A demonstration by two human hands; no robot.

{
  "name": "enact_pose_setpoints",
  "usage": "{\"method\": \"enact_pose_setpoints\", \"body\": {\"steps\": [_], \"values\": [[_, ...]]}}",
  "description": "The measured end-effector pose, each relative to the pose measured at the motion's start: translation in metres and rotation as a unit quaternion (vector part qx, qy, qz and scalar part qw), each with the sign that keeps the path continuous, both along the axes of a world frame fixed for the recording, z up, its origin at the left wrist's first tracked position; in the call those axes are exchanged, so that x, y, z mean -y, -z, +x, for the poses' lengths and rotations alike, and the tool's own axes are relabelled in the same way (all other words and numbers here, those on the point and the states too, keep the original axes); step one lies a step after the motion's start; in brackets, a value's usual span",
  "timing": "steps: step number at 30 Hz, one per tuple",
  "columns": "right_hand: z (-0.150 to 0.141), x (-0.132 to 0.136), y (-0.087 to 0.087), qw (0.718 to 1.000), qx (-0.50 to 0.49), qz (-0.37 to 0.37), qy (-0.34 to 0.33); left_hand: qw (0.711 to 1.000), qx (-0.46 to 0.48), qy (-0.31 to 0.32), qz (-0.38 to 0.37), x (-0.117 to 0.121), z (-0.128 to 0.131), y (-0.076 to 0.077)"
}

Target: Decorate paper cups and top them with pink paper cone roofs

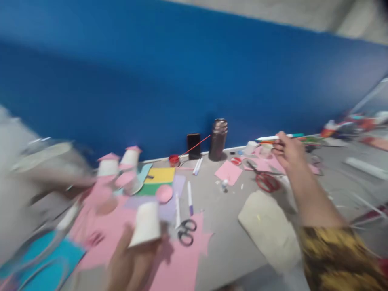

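A white paper cup [147, 223], upside down and slightly tilted, rests in my left hand [133, 258], whose fingers wrap round its lower part. Pink paper [184, 266] and black-handled scissors [187, 233] lie close to that hand. My right hand [286, 151] reaches out to the far right side of the table. Its fingers close on a white marker [268, 138] with a teal end, held nearly level. Orange and green pens or strips show just under this marker; blur hides whether they are held too. Below that hand lie red-handled scissors [267, 182].
Along the blue wall [194, 72] stand a dark flask [218, 139], a black phone [194, 146] and a small red pot [173, 160]. Cups with pink paper tops [108, 165] stand at left. A cream sheet [268, 226] lies front right. Another person's blurred arm [54, 173] shows at left.
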State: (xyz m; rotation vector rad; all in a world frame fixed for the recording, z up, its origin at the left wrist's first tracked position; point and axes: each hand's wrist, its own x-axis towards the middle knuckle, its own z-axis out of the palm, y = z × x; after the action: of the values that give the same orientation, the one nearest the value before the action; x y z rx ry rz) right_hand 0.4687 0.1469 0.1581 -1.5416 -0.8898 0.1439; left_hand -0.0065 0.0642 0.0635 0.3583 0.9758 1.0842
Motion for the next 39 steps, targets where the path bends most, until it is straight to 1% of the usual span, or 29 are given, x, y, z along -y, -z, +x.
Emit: {"method": "enact_pose_setpoints", "body": {"steps": [1,2,3,5,7,8,10,12,17,23,27,30,32,34,37,39], "values": [[-0.033,0.017,0.005,0.998,-0.015,0.006,-0.055,1.000,0.015,0.016,-0.003,0.004,0.004,-0.003],[-0.067,0.036,0.011,0.993,-0.028,0.032,-0.112,0.999,0.026,0.028,0.009,0.006,0.008,-0.004],[-0.101,0.057,0.018,0.975,-0.047,0.101,-0.192,0.999,0.028,0.029,0.029,0.007,0.012,-0.005],[-0.165,0.100,0.031,0.953,-0.052,0.097,-0.281,0.996,0.021,0.041,0.082,0.008,0.019,-0.003],[-0.218,0.135,0.042,0.937,-0.051,0.092,-0.332,0.987,0.009,0.061,0.146,0.012,0.021,0.000],[-0.238,0.147,0.047,0.930,-0.030,0.101,-0.352,0.983,0.001,0.065,0.170,0.015,0.021,0.001],[-0.265,0.159,0.053,0.922,0.002,0.105,-0.373,0.976,-0.022,0.063,0.205,0.023,0.018,0.003],[-0.276,0.161,0.055,0.920,0.028,0.105,-0.376,0.971,-0.049,0.053,0.228,0.030,0.013,0.004],[-0.280,0.164,0.049,0.913,0.099,0.111,-0.381,0.957,-0.105,0.034,0.269,0.037,0.002,0.004],[-0.290,0.165,0.045,0.901,0.172,0.116,-0.382,0.948,-0.151,0.033,0.277,0.042,-0.005,-0.002],[-0.297,0.165,0.043,0.884,0.190,0.103,-0.414,0.947,-0.160,0.029,0.277,0.046,-0.012,-0.006],[-0.300,0.164,0.041,0.885,0.205,0.120,-0.401,0.951,-0.143,0.022,0.273,0.049,-0.015,-0.008],[-0.300,0.164,0.041,0.891,0.215,0.138,-0.374,0.956,-0.116,0.023,0.270,0.050,-0.015,-0.009],[-0.300,0.164,0.041,0.897,0.214,0.141,-0.361,0.962,-0.077,0.020,0.260,0.050,-0.015,-0.009],[-0.299,0.166,0.042,0.894,0.193,0.121,-0.384,0.971,-0.025,0.011,0.238,0.049,-0.013,-0.009],[-0.299,0.166,0.042,0.896,0.183,0.128,-0.384,0.974,-0.001,0.014,0.228,0.048,-0.011,-0.009]]}}
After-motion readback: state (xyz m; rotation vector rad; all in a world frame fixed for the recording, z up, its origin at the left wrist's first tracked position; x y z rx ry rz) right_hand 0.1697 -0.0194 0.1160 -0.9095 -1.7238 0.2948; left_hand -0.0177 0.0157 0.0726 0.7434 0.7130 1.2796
